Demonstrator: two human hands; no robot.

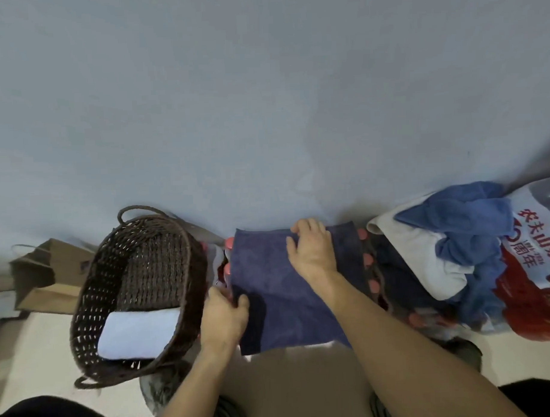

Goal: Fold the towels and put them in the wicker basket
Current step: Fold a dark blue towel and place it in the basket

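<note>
Navy towel [286,289] is spread flat at centre, right hand [312,250] pressing it with straight fingers as an anchor, I reckon, while left hand [223,319] pinches its 9 o'clock edge to fold it over, wicker basket [93,308] waiting at 9 o'clock with a folded pale towel [137,333] inside.

- The spread towel [289,289] lies in the middle, close to the wall [263,99] behind it.
- The left hand [223,322] holds the towel's left edge — the right hand [312,250] rests flat on its far part.
- The wicker basket [93,295] sits just left of the towel, with a folded towel [138,334] inside at its near end.
- A paper bag [48,275] is left of the basket, by the wall.
- A pile of towels [440,252] sits to the right, next to a plastic bag [537,261] at the far right.
</note>
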